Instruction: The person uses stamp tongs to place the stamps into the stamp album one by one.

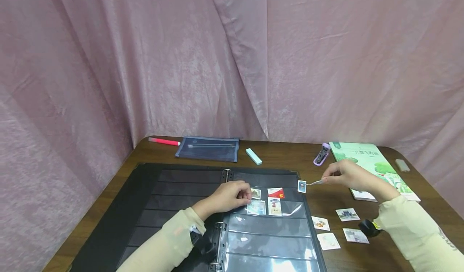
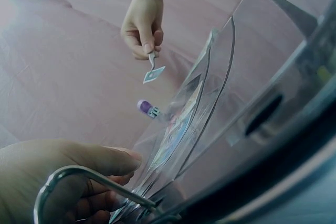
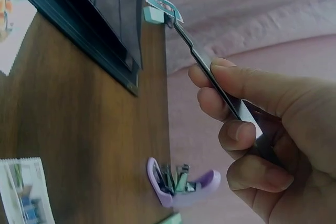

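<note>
Right hand (image 1: 342,173) pinches tweezers (image 1: 315,183) pointing to nine o'clock; stamp (image 1: 302,186) runs twelve-to-six.
Left hand (image 1: 229,196): fingertips partly hidden, grip unclear.

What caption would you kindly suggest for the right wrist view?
A right hand holds tweezers gripping a small stamp near a black album.

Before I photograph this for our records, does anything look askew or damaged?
Nothing stands out as spilled or damaged. Only the four loose stamps lie at uneven angles on the table beside the album.
</note>
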`<state>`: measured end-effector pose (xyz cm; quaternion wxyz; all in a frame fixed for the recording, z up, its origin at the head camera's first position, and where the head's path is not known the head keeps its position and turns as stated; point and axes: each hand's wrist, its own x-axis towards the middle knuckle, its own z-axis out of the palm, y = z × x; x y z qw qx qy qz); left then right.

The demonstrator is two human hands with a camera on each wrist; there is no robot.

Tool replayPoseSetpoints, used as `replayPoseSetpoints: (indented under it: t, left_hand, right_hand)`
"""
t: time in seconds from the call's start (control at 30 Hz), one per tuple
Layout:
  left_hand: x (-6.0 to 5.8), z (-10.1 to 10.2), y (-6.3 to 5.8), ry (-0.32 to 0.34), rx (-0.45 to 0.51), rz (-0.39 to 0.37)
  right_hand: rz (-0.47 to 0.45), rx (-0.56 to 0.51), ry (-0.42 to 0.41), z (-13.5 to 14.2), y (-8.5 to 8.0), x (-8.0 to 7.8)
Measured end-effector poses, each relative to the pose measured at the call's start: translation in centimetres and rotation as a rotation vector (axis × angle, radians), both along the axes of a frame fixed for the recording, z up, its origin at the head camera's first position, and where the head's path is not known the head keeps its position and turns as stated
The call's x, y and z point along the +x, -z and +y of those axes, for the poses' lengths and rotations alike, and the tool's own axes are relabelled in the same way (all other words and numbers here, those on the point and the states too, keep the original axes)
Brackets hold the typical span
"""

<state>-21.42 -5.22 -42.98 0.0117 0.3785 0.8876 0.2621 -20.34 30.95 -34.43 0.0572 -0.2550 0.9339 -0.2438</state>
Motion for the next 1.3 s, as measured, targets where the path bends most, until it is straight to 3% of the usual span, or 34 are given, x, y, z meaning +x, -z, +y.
replayPoseSetpoints:
  t: [0.3, 0.73, 0.97, 1.3]
  left_hand:
    - [0.1, 0.1, 0.0, 0.009, 0.011, -0.005]
    - [0.2, 0.2, -0.2, 0.003, 0.007, -0.007]
    - [0.1, 0.0, 0.2, 0.028, 0.035, 0.038]
    - [0.1, 0.1, -0.1, 0.001, 0.004, -0.013]
  right_hand:
    - [0.01, -0.032, -0.075, -1.2, 1.2, -0.4]
    - [-0.023, -0.005, -0.047, -2.3, 2.4, -0.5]
    - [-0.063, -0.018, -0.049, -2.6, 2.9, -0.4]
    - [-0.099, 0.017, -0.046, -3.0, 3.2, -0.4]
